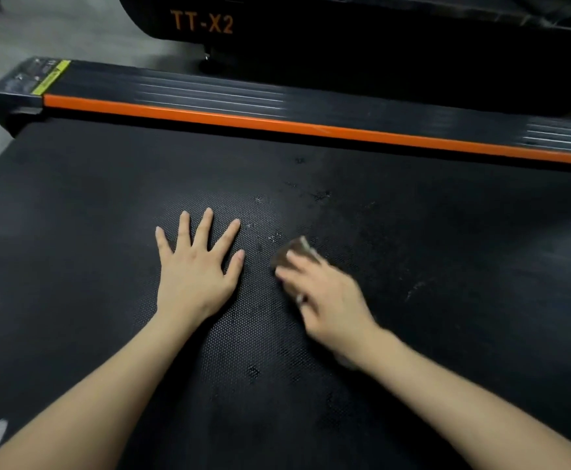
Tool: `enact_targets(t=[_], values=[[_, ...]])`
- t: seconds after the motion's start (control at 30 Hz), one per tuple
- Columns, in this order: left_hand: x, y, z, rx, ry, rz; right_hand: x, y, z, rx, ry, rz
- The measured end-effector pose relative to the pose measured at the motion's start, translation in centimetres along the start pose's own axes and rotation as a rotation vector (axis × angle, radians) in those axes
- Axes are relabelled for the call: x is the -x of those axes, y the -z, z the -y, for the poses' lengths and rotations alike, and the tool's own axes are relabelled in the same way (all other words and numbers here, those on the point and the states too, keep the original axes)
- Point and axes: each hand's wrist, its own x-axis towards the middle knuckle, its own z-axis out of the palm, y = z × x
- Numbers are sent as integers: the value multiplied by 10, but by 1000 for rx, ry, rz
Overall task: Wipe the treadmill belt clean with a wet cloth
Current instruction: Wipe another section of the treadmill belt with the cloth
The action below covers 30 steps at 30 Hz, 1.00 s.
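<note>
**Wiping mid-belt, marks left to clear**

Scrubbing seems to be in hand near the middle of the treadmill belt [73,232]. The right grip [325,293], blurred, holds a small cloth [294,249] pressed to the belt. The left grip [196,273] lies wide and flat just beside it, holding nothing. Pale specks [321,195] and a scuff [416,290] show to the right, so much looks unwiped.

Side rail [209,93], black with orange stripe [277,125], beyond the grip; yellow label [51,78] far up-left; machine [345,35] marked TT-X2 farther beyond; grey floor [56,25]
</note>
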Motion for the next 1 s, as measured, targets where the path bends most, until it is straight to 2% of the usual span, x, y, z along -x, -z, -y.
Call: enact_targets(t=[0.1,0.3,0.37,0.47,0.53,0.6,0.73,0.8,0.83,0.87,1.0], values=[[0,0,-1,-3,4,4,22,4,-2,3,94,104],[1,0,0,3,7,11,-17,-2,-30,62,66,56],[0,0,0,5,5,17,-54,3,-56,99,-85,-19],[1,1,-1,1,9,24,-117,15,-99,121,-455,-107],[0,1,-1,-4,12,20,-137,14,-104,89,-588,-158],[1,1,-2,1,9,18,-129,5,-83,77,-534,-158],[-1,1,-1,7,1,8,-52,-13,-23,-22,-74,23],[0,0,0,0,-4,16,-40,-9,-27,23,104,73],[1,0,0,5,-4,13,-47,-7,-38,62,129,60],[0,1,0,11,-4,11,-61,-4,-51,92,78,19],[1,0,-1,13,1,5,-124,11,-97,107,-434,-147]])
